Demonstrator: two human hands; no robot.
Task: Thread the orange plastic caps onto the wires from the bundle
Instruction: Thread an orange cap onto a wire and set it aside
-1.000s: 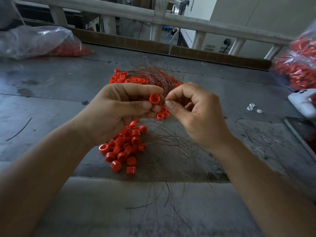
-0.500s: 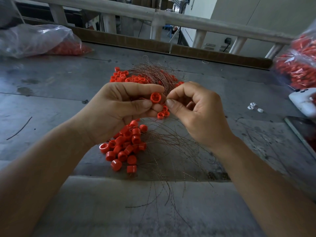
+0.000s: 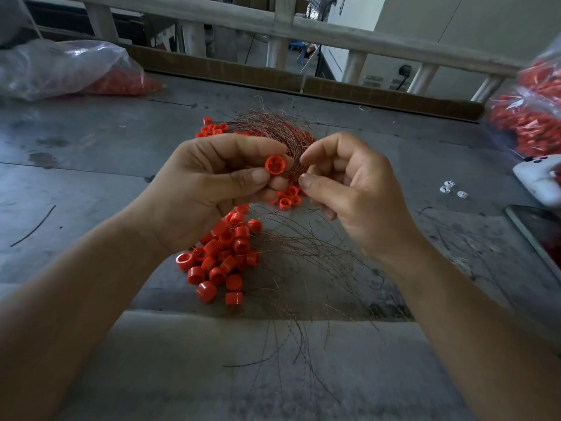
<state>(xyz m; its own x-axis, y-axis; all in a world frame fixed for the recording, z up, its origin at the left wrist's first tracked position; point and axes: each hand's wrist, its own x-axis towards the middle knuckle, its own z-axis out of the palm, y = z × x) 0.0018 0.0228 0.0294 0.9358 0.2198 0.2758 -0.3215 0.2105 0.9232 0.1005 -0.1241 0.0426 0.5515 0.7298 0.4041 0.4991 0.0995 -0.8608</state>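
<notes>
Above the cap pile (image 3: 224,256), left hand (image 3: 212,189) pinches an orange cap (image 3: 275,164), hollow side toward camera; right hand (image 3: 358,189) pinches wires (image 3: 296,173).

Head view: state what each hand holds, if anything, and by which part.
Left hand pinches one cap by its side wall, thumb against fingers. Right hand seems to pinch a wire near its end, beside the cap.
</notes>
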